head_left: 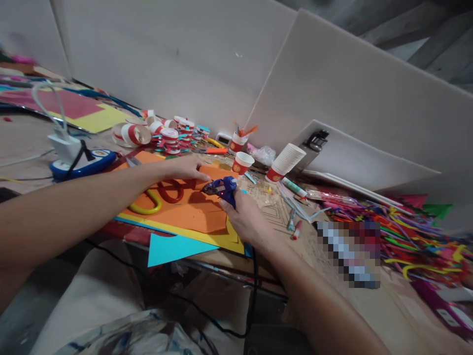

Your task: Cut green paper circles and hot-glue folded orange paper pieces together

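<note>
My right hand [246, 214] is wrapped round a blue hot glue gun [221, 189], whose nozzle points left toward a raised piece of orange paper [216, 172]. My left hand [186, 168] is closed on the edge of that orange paper, just beyond the nozzle; some of its fingers are hidden. Under both hands lies a larger orange sheet [199, 212], on top of yellow paper [218, 240] and blue paper [173, 249]. Scissors with one yellow handle and one red handle [157, 202] rest on the sheet, partly covered by my left forearm.
Behind my hands stand a paper cup [242, 161], a tilted stack of cups [284, 162] and several cut cup pieces [170, 140]. A blue power strip [83, 165] is at left. Colourful pipe cleaners [410, 236] cover the right side. A black cord [254, 291] hangs over the table edge.
</note>
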### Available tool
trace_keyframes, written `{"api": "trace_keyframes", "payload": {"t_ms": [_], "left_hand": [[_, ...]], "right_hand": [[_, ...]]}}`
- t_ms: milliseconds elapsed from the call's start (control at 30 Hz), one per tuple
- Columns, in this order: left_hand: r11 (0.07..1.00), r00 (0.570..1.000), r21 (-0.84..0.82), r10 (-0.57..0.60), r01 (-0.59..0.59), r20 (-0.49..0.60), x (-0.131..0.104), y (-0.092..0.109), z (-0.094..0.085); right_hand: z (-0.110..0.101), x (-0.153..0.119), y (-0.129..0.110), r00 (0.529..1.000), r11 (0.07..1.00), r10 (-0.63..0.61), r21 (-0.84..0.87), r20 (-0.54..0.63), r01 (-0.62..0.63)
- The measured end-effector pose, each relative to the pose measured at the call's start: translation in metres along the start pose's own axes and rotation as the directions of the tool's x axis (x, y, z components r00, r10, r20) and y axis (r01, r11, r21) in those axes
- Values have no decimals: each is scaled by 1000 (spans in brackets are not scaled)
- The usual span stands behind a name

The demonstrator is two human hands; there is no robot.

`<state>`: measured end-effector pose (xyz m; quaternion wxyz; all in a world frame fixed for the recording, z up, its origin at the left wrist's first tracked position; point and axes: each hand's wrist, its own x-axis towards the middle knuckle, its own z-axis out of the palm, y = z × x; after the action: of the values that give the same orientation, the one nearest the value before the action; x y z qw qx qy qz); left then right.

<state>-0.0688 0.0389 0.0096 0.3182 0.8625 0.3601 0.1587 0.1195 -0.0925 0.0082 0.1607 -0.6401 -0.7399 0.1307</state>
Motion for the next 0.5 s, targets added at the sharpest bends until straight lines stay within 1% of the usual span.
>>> {"api": "trace_keyframes", "payload": {"t_ms": [133, 300, 500], "left_hand": [[1000, 1000, 24, -4, 4, -4, 1, -3, 1], [998, 998, 18, -65, 65, -5, 0, -6, 1], [999, 999, 16, -34, 33, 41, -2, 1, 0]], "right_hand": [[-1, -1, 3, 1000, 1000, 9, -3, 1, -9], [-3, -2, 8, 1000, 1000, 23, -2, -16, -23], [2, -3, -1, 1000, 999, -15, 47, -1, 15]]}}
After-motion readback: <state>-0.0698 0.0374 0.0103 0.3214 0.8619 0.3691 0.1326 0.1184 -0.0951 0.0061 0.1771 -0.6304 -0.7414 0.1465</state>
